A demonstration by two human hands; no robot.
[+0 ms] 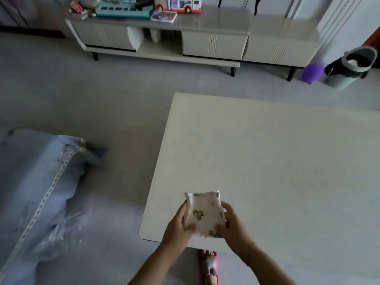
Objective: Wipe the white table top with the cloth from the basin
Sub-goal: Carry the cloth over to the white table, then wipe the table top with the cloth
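A small folded white cloth (203, 212) with yellow-green prints is held between both hands just above the near left corner of the white table top (277, 161). My left hand (178, 225) grips its left edge and my right hand (232, 223) grips its right edge. The table surface around it is bare. No basin is in view.
A sofa with a light blue cover (37, 192) stands to the left. A low white TV cabinet (185, 38) with toys on top runs along the far wall. A grey bin (353, 66) and a purple ball (313, 72) sit at the far right. My foot in a red slipper (208, 264) is below the table edge.
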